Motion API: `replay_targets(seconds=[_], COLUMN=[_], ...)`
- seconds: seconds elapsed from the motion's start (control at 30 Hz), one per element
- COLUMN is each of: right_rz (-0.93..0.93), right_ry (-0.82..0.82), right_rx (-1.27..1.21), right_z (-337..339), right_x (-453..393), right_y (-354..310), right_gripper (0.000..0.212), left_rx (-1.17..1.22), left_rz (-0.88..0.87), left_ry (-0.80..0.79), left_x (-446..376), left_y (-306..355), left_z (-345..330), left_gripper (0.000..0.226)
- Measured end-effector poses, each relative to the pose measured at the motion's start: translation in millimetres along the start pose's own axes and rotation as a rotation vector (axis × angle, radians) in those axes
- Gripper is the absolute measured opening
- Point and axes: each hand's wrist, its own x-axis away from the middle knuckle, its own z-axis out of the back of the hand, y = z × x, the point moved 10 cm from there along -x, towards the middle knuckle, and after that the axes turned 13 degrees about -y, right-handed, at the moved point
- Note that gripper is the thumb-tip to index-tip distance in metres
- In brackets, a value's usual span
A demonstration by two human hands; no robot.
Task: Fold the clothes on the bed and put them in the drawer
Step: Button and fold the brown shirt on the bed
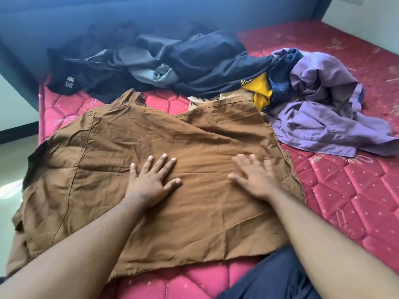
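Red quilted mattress (pixel 349 190) fills most of the view, its left edge running down beside a pale floor (pixel 13 160) and its far edge meeting a blue headboard wall (pixel 151 11). Bare mattress lies open to the right of the hands and along the near edge below the shirt hem.

Spread flat across the near half of the bed is a brown shirt (pixel 164 139), wrinkled, its collar toward the far side and its left sleeve reaching the mattress edge, where the cloth hangs slightly over. Its right edge lies just beside the purple garment (pixel 323 117), which sits crumpled on the right, touching the shirt's upper right corner.

Beyond the shirt, a heap of dark clothes (pixel 172 63) stretches across the far part of the bed, black and navy pieces tangled with a grey one (pixel 151 74). A yellow garment (pixel 262 91) shows between the navy cloth and the purple one, with a tan piece (pixel 207 100) peeking out just behind the brown shirt's far edge.

Both hands rest palm-down on the brown shirt with fingers straight and spread, grasping nothing. The left hand (pixel 151 180) presses near the shirt's middle; the right hand (pixel 252 178), blurred, lies near its right edge. The two are apart.

A dark-clothed leg (pixel 274 275) shows at the bottom right.
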Motion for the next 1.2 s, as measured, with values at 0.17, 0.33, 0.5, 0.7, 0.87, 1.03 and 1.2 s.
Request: replay_targets(seconds=[0.17,0.33,0.5,0.7,0.87,1.03,1.2], right_rz=[-0.617,0.032,0.153,0.080,0.246,-0.069,-0.129], right_ry=[0.238,0.588,0.590,0.330,0.199,0.004,0.063], right_rx=[-0.241,-0.030,0.271,0.459,0.306,0.398,0.574], right_z=[41.7,89.3,144.5,188.7,224.0,242.3,230.6], right_x=[44.4,-10.2,-77.0,-128.9,-118.7,-126.2,-118.6], right_y=[137.8,-22.5,-94.4,-90.6,-61.3,-7.2,-18.7], right_gripper=[0.105,0.041,0.056,0.045,0.006,0.022,0.017], left_rx=[0.172,0.061,0.080,-0.270,-0.447,-0.500,-0.188], left_rz=[0.357,0.052,-0.271,-0.009,0.083,0.233,0.155], left_ry=[0.054,0.506,0.402,-0.012,-0.409,0.199,-0.047], left_x=[28.8,-10.0,-71.6,-139.7,-138.9,-121.6,-108.1], left_y=[-109.7,-38.6,-8.3,-58.7,-82.8,-71.2,-63.4], left_z=[19.4,113.5,184.9,193.8,188.9,268.4,246.5], left_gripper=[0.087,0.051,0.081,0.064,0.028,0.048,0.088])
